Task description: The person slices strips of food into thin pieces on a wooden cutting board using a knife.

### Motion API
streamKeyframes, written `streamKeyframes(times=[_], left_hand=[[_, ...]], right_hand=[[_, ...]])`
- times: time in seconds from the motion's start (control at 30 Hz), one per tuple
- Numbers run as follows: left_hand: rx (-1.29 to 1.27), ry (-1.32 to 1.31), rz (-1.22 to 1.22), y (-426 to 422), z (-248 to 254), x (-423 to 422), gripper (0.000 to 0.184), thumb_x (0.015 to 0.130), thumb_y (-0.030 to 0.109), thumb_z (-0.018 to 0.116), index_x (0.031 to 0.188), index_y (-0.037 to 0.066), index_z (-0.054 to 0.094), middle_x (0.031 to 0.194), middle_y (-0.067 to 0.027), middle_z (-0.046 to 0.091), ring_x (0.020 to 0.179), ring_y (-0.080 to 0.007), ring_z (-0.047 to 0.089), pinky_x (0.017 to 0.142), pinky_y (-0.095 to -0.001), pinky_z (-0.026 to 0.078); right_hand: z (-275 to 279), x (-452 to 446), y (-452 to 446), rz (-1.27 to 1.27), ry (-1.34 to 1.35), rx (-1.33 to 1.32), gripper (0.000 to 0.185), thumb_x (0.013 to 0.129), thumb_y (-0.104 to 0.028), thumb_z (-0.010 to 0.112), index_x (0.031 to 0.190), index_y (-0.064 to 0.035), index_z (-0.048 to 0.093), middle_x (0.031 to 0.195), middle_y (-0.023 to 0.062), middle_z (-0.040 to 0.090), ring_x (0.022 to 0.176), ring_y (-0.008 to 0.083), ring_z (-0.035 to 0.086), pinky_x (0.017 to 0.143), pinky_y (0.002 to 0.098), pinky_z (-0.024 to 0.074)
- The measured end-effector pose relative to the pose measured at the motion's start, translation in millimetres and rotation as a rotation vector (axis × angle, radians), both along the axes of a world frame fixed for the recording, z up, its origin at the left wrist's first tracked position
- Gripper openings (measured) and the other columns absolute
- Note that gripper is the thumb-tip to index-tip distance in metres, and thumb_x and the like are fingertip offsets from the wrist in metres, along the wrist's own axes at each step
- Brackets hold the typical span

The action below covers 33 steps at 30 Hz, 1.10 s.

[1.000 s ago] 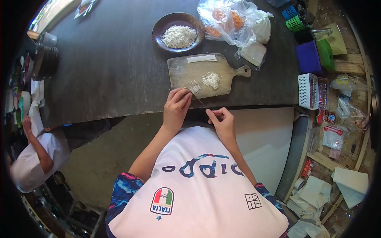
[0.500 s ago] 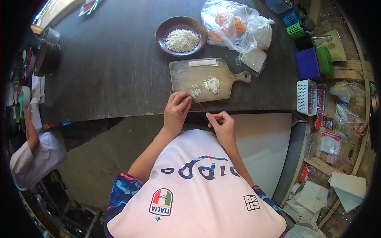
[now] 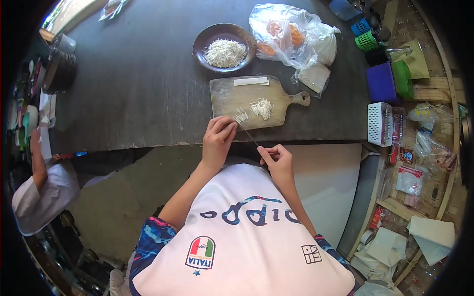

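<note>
My left hand is closed at the lower left edge of a wooden cutting board, its fingertips pressed together; what they hold is hidden. Just beyond those fingertips lie several cut white slivers. My right hand pinches one end of a thin dark blade, seen edge-on, whose other end reaches my left fingertips. On the board also rest a small pile of white matchstick pieces and a flat white strip. Behind the board, a brown bowl holds a heap of white shreds.
A clear plastic bag with orange contents and a wrapped pale block lie behind the board. Baskets and bins line the right side. At the left are stacked dark dishes and another person's arm.
The view has shifted slightly, so the board and bowl appear a little lower. The blade shows as a somewhat thicker line between my hands. Both hands stay in nearly the same place.
</note>
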<state>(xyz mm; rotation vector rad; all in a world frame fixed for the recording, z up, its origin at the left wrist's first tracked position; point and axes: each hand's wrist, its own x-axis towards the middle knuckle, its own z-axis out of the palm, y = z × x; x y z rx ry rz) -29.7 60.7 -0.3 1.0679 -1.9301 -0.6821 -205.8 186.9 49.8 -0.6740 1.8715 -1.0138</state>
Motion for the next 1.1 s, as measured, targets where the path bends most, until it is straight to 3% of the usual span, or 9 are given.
streamKeyframes(times=[0.37,0.57,0.7,0.83,0.93,1.03,1.1], left_hand=[[0.007,0.022,0.035,3,0,-2,0.017,0.09,-0.001,0.084,0.107,0.001,0.083,0.113,-0.0081,0.075,0.111,-0.0298,0.069,0.095,-0.0415,0.058],[0.008,0.021,0.039,2,2,-3,0.016,0.09,-0.001,0.084,0.106,0.0,0.082,0.114,-0.0084,0.074,0.11,-0.0303,0.069,0.095,-0.0421,0.058],[0.012,0.013,0.04,3,2,-5,0.014,0.091,0.001,0.084,0.105,0.0,0.082,0.114,-0.0092,0.074,0.111,-0.0312,0.069,0.095,-0.0426,0.058],[0.13,0.101,0.06,2,3,-3,0.014,0.091,0.002,0.085,0.105,0.001,0.083,0.117,-0.0097,0.075,0.112,-0.0301,0.071,0.096,-0.0413,0.058],[0.322,0.223,0.09,-2,9,1,0.016,0.094,-0.001,0.084,0.11,0.002,0.084,0.122,-0.009,0.076,0.116,-0.0218,0.072,0.095,-0.0358,0.06],[0.198,0.262,0.11,-18,4,9,0.02,0.096,-0.001,0.083,0.115,0.003,0.084,0.125,-0.0104,0.075,0.121,-0.0192,0.071,0.098,-0.0334,0.059],[0.179,0.238,0.118,-30,5,12,0.021,0.094,0.002,0.085,0.115,0.003,0.084,0.128,-0.0122,0.075,0.121,-0.0263,0.072,0.103,-0.0373,0.058]], right_hand=[[5,-2,-2,0.018,0.01,0.02,0.03,0.102,-0.026,0.086,0.096,0.0002,0.073,0.076,0.0075,0.076,0.068,0.009,0.069,0.064,0.0257,0.0499],[-7,-9,-9,0.027,-0.12,0.048,0.032,0.103,-0.028,0.085,0.096,0.0005,0.072,0.075,0.0069,0.076,0.067,0.0087,0.068,0.062,0.0256,0.0486],[-14,-4,-18,0.021,-0.037,-0.034,0.03,0.103,-0.028,0.086,0.095,-0.0027,0.071,0.074,0.0057,0.075,0.056,0.003,0.055,0.05,0.0226,0.0361],[-3,-12,-6,-0.009,-0.047,-0.039,0.03,0.102,-0.026,0.086,0.095,-0.0006,0.071,0.077,0.0071,0.077,0.07,0.0094,0.07,0.065,0.0256,0.0512],[3,-14,3,0.017,-0.083,0.004,0.029,0.102,-0.025,0.085,0.096,-0.0003,0.071,0.077,0.0072,0.077,0.071,0.0105,0.073,0.065,0.0257,0.0522],[-11,-11,3,0.055,-0.136,0.015,0.028,0.103,-0.026,0.084,0.098,-0.0016,0.071,0.078,0.0066,0.077,0.068,0.0094,0.071,0.062,0.0252,0.0504],[-21,-10,-2,0.072,-0.218,0.0,0.027,0.104,-0.026,0.084,0.1,-0.0023,0.071,0.078,0.0065,0.077,0.064,0.0078,0.067,0.058,0.0246,0.0476]])
